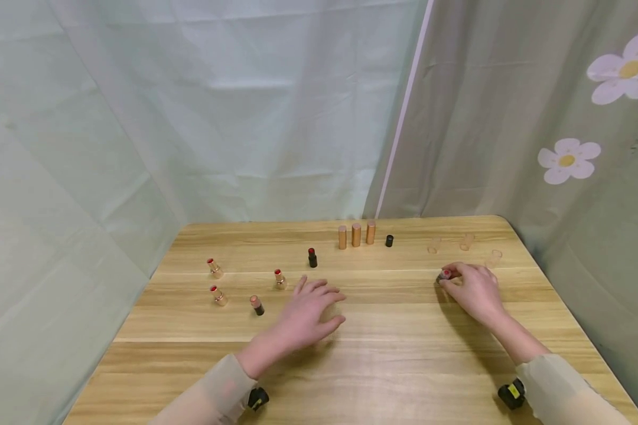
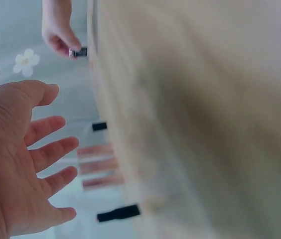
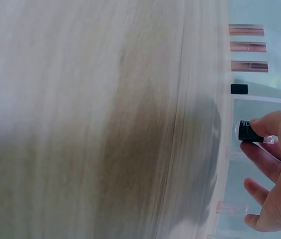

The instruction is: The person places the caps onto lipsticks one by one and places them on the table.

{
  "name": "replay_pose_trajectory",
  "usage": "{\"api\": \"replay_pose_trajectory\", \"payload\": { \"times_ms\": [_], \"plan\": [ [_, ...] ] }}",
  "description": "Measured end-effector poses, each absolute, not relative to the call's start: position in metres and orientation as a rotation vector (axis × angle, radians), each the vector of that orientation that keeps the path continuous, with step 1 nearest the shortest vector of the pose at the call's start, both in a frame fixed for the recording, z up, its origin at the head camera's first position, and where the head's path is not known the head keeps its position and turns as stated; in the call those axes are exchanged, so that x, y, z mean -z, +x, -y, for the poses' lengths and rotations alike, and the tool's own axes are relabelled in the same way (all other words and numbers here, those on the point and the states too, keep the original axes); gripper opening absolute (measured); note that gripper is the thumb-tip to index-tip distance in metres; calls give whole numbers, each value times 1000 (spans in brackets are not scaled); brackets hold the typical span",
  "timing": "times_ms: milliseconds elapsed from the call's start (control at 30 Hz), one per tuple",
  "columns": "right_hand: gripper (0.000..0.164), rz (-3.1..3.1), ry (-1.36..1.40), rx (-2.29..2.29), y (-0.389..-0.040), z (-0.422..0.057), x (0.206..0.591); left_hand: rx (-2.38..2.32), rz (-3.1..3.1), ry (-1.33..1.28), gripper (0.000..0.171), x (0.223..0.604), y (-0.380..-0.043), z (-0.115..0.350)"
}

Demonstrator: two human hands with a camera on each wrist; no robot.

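Observation:
My right hand (image 1: 475, 292) pinches a small lipstick (image 1: 445, 275) between thumb and fingertips at the table's right side; its dark body (image 3: 249, 131) shows in the right wrist view, partly covered by the fingers. My left hand (image 1: 308, 313) hovers over the middle of the table, fingers spread, holding nothing. Nearest to it stand a gold lipstick (image 1: 280, 279) with a red tip and a black lipstick (image 1: 312, 258), also red-tipped. Left of that hand is a pink-tipped lipstick (image 1: 257, 305) with a black base.
Two more gold lipsticks, one behind (image 1: 215, 269) and one in front (image 1: 218, 296), stand at the left. Along the back are three copper-coloured tubes (image 1: 356, 235) and a short black cap (image 1: 389, 241). Several clear caps (image 1: 466, 242) stand behind my right hand. Curtains (image 1: 298, 118) enclose the table.

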State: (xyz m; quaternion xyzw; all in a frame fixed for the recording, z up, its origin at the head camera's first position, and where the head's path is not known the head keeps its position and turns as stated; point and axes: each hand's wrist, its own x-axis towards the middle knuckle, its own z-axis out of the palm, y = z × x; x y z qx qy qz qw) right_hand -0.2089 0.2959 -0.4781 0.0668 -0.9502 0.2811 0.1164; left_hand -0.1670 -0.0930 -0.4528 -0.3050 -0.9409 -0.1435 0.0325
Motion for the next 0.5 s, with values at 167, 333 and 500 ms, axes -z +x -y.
{"api": "replay_pose_trajectory", "payload": {
  "times_ms": [167, 333, 500],
  "plan": [
    [30, 2760, 190, -922, -206, -295, 475, 432, 2895, -864, 47, 431, -186, 112],
    [32, 2752, 175, -1071, -205, -295, 472, 474, 2926, -706, 49, 416, -212, 134],
    [37, 2772, 108, -1227, -202, -293, 469, 591, 2955, -587, 51, 407, -234, 148]
  ]
}}
